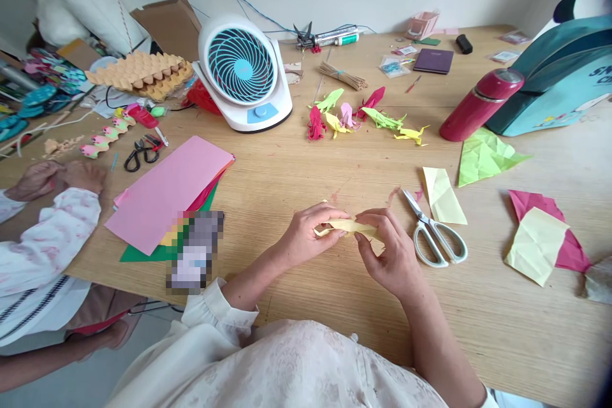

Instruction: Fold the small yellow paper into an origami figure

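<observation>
A piece of folded pale yellow paper is held up between both hands, just above the wooden table. Its left end is pinched by my left hand, thumb below and fingers on top. At its right end, my right hand grips it between thumb and fingers. Fingers partly hide the folds. Beside my right hand lies a pair of white-handled scissors, blades slightly apart. A pale yellow paper piece lies just behind the scissors.
Folded paper figures sit ahead, near a white fan. Coloured paper sheets and a blurred phone-like object lie left. A red flask and teal bag stand right. Another person's hands rest far left.
</observation>
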A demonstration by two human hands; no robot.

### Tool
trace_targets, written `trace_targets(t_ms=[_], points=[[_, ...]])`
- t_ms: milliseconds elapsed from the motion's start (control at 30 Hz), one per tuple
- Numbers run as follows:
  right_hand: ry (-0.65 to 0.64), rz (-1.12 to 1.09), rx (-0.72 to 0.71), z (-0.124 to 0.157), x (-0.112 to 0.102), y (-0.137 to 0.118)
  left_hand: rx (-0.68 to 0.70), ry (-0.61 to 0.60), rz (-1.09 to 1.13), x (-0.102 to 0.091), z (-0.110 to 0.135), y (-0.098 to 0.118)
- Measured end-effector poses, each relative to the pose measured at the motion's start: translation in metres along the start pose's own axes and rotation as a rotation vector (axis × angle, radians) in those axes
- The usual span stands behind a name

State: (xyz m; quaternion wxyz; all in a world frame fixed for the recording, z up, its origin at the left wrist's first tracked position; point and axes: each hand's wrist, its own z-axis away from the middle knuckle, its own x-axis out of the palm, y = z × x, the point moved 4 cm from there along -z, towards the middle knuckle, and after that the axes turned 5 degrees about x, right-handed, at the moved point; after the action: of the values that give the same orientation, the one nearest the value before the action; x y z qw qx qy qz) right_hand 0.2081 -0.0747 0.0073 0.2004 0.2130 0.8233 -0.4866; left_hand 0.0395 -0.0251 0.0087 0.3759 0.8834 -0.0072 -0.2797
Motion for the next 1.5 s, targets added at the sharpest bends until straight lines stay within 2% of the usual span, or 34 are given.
trace_targets(t_ms=[233,500,733,933,1033,1200,1500], points=[[0.023,-0.03,0.034,0.0,0.003,0.0,0.081,-0.017,-0.067,0.0,-0.001,0.006],[0.076,-0.019,0.033,0.002,0.005,0.0,0.074,-0.012,-0.041,0.001,-0.001,0.01],[0.013,-0.055,0.044,0.001,0.002,-0.001,0.083,-0.025,-0.028,0.001,-0.001,0.007],[0.099,-0.095,0.161,0.0,-0.012,0.008,-0.032,-0.043,-0.02,-0.002,0.002,0.002],[0.039,-0.186,0.206,0.001,-0.009,0.013,-0.05,-0.073,0.01,-0.002,0.003,0.002],[-0.007,-0.352,0.288,0.003,-0.005,0.02,0.014,-0.098,0.047,-0.002,0.001,0.003],[-0.054,-0.35,0.3,0.002,-0.002,0.018,0.083,-0.155,0.026,-0.003,0.0,0.004]])
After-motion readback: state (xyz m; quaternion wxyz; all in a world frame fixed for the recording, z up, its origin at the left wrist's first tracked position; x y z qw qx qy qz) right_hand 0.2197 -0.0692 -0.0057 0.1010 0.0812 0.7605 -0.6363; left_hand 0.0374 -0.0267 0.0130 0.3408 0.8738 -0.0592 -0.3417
